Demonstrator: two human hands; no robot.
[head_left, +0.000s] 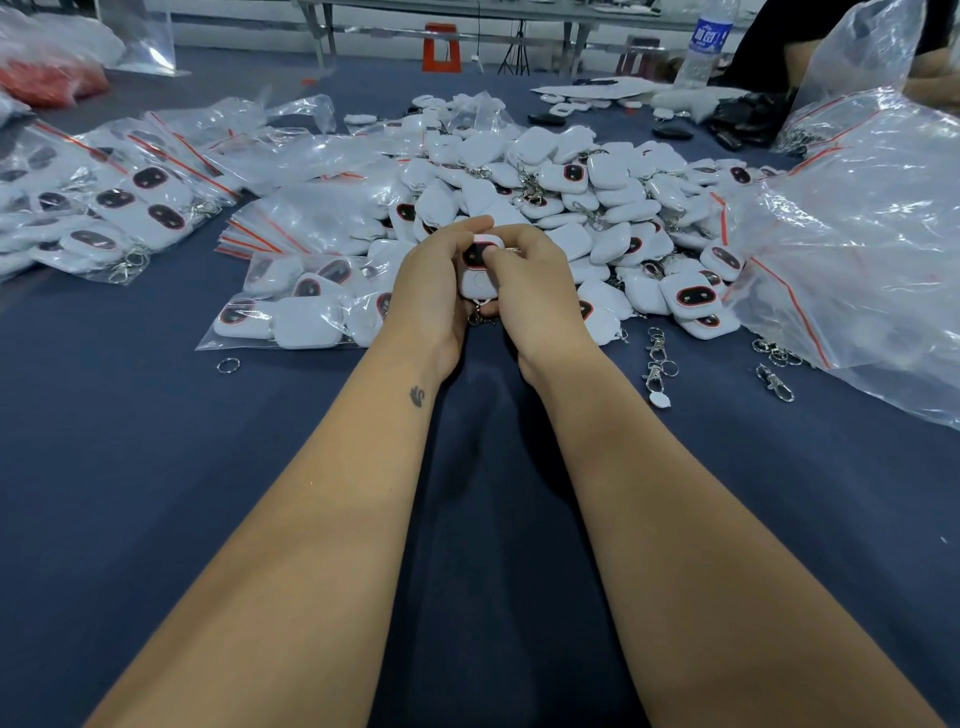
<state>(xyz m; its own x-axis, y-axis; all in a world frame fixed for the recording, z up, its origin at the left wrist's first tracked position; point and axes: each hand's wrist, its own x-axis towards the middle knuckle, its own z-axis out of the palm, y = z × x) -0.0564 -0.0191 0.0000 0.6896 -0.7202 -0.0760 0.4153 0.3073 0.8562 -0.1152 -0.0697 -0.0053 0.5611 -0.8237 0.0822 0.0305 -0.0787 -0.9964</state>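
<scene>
Hands (431, 291) (524, 291) | pinch glossy white rounded-square keyfob (479, 270) | metal clasp (475, 317) dangling

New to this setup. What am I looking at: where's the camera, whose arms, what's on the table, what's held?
No machine here: one wide-angle camera sits on a person's head, looking forward and down, so the two bare forearms are the wearer's own. The left hand and right hand hold one white keychain gadget with a dark oval face. Behind it, on the blue table, lies a loose pile of the same gadgets; others lie in clear bags. Metal clasps lie at the right, a water bottle farther back.
</scene>
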